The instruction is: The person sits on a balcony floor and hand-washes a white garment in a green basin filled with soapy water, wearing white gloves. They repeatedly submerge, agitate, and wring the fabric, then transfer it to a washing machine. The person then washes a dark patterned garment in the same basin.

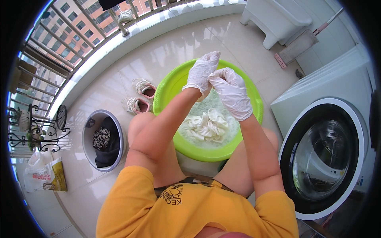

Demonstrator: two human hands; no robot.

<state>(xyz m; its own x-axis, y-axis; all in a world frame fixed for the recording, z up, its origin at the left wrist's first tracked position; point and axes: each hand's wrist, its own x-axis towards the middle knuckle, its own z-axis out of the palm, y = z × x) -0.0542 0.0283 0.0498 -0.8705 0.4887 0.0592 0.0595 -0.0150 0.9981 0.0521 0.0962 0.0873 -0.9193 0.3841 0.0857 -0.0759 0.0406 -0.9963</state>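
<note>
My left hand [203, 72], in a thin white disposable glove, is raised above the far part of a lime-green plastic basin [201, 154] with its fingers curled in. Beside it is my right hand [232, 91], gloved the same way, its bent fingertips meeting the left glove near the palm's edge. Whether they pinch the glove there is hidden. Below both hands, a crumpled white cloth [208, 125] lies partly in sudsy water [209, 102] inside the basin. The basin stands on the floor between my knees.
On the left, a grey bucket [85, 142] holds dark clothing and a patterned bunched item. Pink-and-white sneakers [138, 105] sit against the basin's left side. A front-loading washer's open round door [323, 160] is close on my right. Behind are a flat mop [299, 47] and white plastic stool [276, 20].
</note>
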